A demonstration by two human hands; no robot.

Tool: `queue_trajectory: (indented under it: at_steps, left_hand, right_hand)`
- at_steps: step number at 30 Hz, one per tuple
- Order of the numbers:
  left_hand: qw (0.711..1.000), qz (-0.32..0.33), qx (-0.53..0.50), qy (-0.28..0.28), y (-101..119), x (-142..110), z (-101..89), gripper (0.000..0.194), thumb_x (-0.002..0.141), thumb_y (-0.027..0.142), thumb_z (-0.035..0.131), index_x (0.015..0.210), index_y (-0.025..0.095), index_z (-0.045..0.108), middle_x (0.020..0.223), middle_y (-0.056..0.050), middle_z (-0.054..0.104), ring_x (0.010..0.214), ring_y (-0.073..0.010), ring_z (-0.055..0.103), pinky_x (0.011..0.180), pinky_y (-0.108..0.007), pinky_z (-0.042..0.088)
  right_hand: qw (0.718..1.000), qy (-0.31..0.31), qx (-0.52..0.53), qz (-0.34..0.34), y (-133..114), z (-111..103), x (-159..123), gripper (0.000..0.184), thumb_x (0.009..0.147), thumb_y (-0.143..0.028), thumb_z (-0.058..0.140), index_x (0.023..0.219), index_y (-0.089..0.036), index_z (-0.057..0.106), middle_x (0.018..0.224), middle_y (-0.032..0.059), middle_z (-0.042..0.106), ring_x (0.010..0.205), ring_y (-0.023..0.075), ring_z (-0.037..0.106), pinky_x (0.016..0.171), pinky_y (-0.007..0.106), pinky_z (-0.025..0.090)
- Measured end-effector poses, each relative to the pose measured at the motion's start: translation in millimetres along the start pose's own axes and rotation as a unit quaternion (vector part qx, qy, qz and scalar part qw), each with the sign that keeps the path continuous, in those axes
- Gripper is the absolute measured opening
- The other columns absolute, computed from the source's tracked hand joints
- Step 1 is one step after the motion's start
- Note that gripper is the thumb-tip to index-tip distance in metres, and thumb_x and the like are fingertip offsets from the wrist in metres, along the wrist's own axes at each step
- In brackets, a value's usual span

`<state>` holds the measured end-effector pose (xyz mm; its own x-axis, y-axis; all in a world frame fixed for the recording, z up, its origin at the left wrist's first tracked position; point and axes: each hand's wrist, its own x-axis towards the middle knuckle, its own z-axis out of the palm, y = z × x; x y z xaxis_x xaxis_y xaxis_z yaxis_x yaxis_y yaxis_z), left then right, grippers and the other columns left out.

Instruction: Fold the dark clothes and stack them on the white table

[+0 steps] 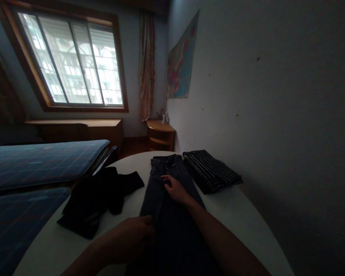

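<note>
Dark grey-blue trousers [172, 218] lie lengthwise on a round white table [264, 234], with the waistband and a row of small fastenings at the far end. My left hand [138, 232] is at their left edge, fingers curled closed on the cloth; the fingertips are in shadow. Below the waistband, my right hand [174, 188] rests on the front of the trousers with its fingers apart and slightly bent, holding nothing.
To the left on the table lies a crumpled black garment [103, 191]. A folded black-and-white striped garment [211, 168] is at the right, near the wall. Blue plaid mattresses [43, 161] stand beyond the table's left edge. A corner shelf [161, 130] is behind.
</note>
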<state>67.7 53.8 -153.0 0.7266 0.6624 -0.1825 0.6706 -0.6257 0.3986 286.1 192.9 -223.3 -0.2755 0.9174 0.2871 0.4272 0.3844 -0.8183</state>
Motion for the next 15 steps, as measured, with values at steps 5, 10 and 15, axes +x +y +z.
queue_trajectory:
  at_steps: [5,10,15]
  left_hand:
    - [1.0,-0.005,-0.006,-0.019,11.4,-7.5,-2.7,0.022,0.067,0.01,0.058,0.08,0.024,0.069,0.101,-0.001,0.061,0.084,-0.0159,0.061,0.073,-0.025,0.048]
    - [0.994,0.076,-0.079,0.011,29.8,-6.4,-7.8,0.022,0.07,0.008,0.062,0.084,0.025,0.068,0.128,0.001,0.056,0.105,-0.0161,0.06,0.092,-0.026,0.046]
    - [0.988,0.133,-0.077,-0.015,39.3,2.7,6.3,0.029,0.074,0.002,0.062,0.09,0.026,0.067,0.102,0.003,0.067,0.094,-0.0141,0.063,0.083,-0.022,0.047]
  right_hand:
    - [1.0,0.018,0.021,0.001,0.0,-2.7,-0.7,0.028,0.08,-0.016,0.059,0.107,-0.018,0.068,0.106,0.0053,0.07,0.087,0.0172,0.064,0.083,0.032,0.049]
    - [0.995,0.074,0.068,0.018,-6.6,-10.9,0.4,0.023,0.081,-0.026,0.061,0.101,-0.018,0.068,0.089,0.0033,0.071,0.075,0.0162,0.063,0.071,0.029,0.05]
    - [0.993,0.11,0.03,0.001,-4.0,-15.8,-0.9,0.02,0.08,-0.022,0.058,0.097,-0.018,0.068,0.091,0.0034,0.071,0.074,0.0154,0.063,0.074,0.03,0.051]
